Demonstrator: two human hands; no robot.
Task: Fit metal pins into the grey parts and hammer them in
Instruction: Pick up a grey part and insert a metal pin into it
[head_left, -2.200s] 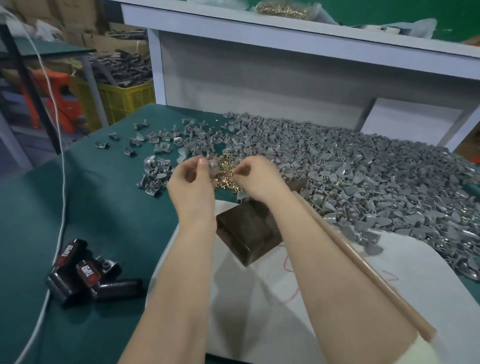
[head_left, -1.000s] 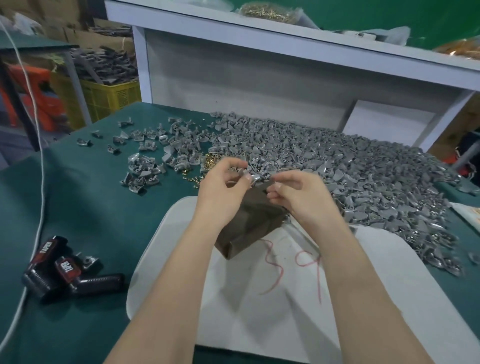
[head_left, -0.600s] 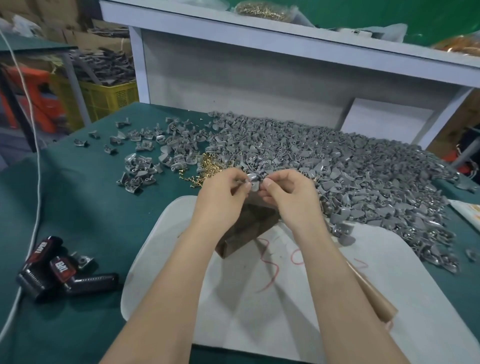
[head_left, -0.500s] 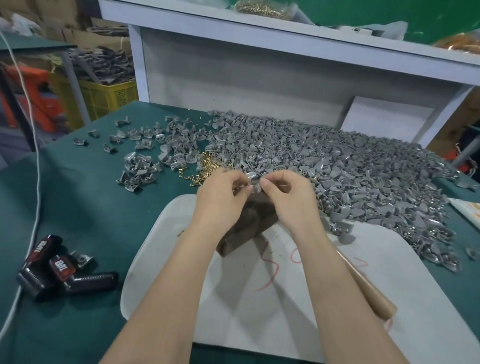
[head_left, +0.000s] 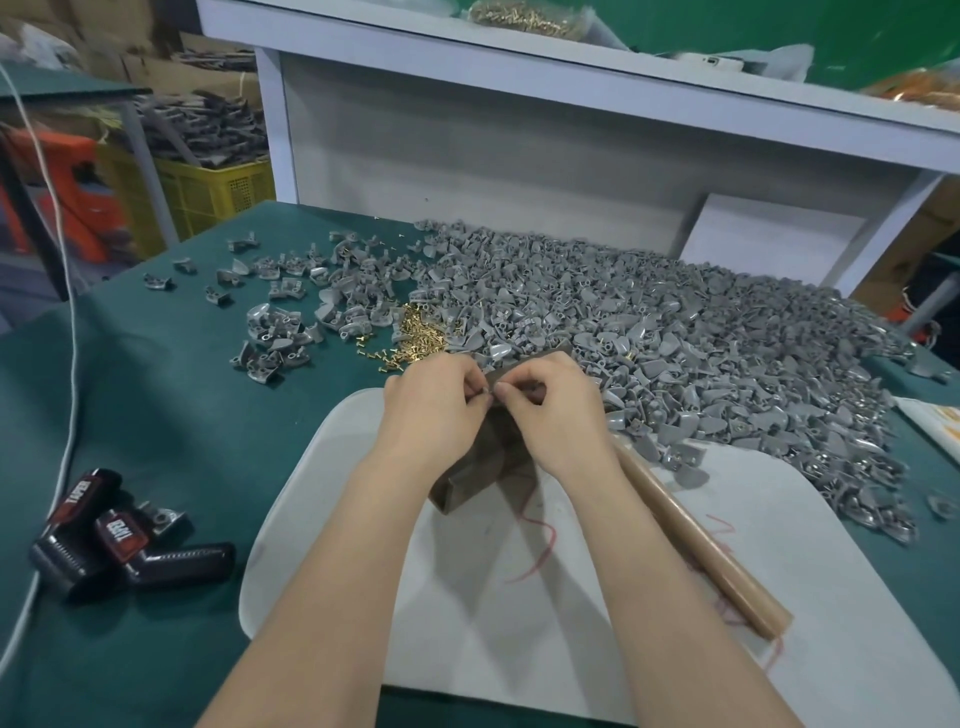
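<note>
Head: green table (head_left: 182, 441), grey parts (head_left: 675, 332) heaped (white board (head_left: 841, 571) nearside), shelf (head_left: 519, 67) behind.

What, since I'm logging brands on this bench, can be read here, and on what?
"TAPER": red label on the black tool.
Second red label beside it: upside down, not clearly readable.
Red scribbles on the white board: no readable word.
Orange print on the sheet at right: unreadable.

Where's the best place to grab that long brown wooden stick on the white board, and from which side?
The long brown wooden stick lies slanting on the white board, its far end hidden behind the right hand. Probably grab near the free near end, coming down from above on its right side, where nothing covers it.
</note>
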